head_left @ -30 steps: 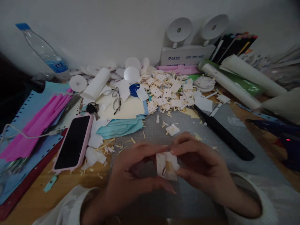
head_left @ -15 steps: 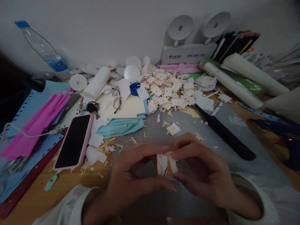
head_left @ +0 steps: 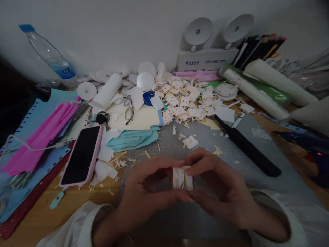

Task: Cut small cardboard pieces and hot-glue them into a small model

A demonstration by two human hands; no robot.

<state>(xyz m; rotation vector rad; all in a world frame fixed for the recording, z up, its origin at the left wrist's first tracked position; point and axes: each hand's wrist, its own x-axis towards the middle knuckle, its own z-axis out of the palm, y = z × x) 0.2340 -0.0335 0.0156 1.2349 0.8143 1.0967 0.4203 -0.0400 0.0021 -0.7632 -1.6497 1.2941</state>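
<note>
Both of my hands meet low in the middle of the view, over a grey cutting mat (head_left: 203, 144). My left hand (head_left: 146, 192) pinches a small folded white paper piece (head_left: 181, 177) between thumb and forefinger. My right hand (head_left: 218, 188) pinches the same piece from the other side. The paper is bent into narrow upright folds and is partly hidden by my fingertips. A little beyond my fingers lies another small white paper piece (head_left: 190, 141) on the mat.
A pile of small cream punched squares (head_left: 183, 101) lies behind. A pink-cased phone (head_left: 82, 155) sits to the left, by keys (head_left: 101, 118), glasses (head_left: 128, 110), blue sheets (head_left: 133, 139) and pink paper (head_left: 38, 137). A black tool (head_left: 246, 147) lies right; a bottle (head_left: 50, 58) stands at the back left.
The white paper piece has been folded tighter, from a flat crumpled sheet into narrow upright folds. My fingers have closed in on it; both hands stayed in place.
</note>
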